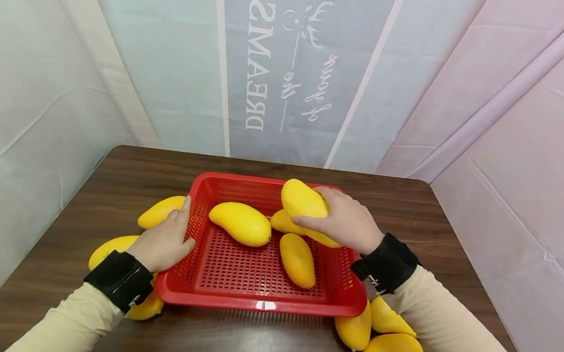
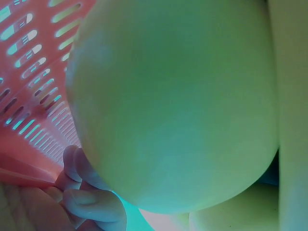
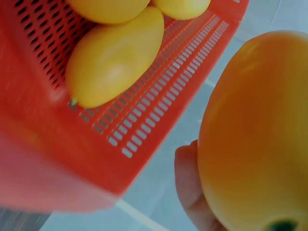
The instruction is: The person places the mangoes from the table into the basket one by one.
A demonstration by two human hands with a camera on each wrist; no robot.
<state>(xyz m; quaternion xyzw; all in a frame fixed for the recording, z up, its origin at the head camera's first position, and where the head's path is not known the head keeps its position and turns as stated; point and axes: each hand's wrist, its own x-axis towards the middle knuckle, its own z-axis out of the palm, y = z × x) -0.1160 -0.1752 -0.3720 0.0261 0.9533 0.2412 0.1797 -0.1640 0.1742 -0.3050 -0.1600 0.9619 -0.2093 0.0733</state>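
Tabletop (image 1: pixel 252 341) under your hands; left hand (image 1: pixel 163 244) grips basket (image 1: pixel 216 300), right hand (image 1: pixel 349 218) clasps mango (image 1: pixel 302 199) above; likely placing, needs lowering

At centre I see a red, slot-patterned plastic basket (image 1: pixel 216 300) and plain yellow oval mangoes (image 1: pixel 241 224); up top, white-lettered pale blue-grey cloth (image 1: pixel 298 144).

My left sleeve (image 1: pixel 67 319) and my right sleeve (image 1: pixel 452 326) are both of a pale cream colour, and they reach down to the wrist. The cloth of the right one shows fine ribs; the left one has some soft wrinkles. Next to them I wear a left band (image 1: pixel 119 279) and a right band (image 1: pixel 389 262), both wide, thick and black, each with a small silvery part. My left hand (image 1: pixel 163 242) and right hand (image 1: pixel 349 218) are bare.
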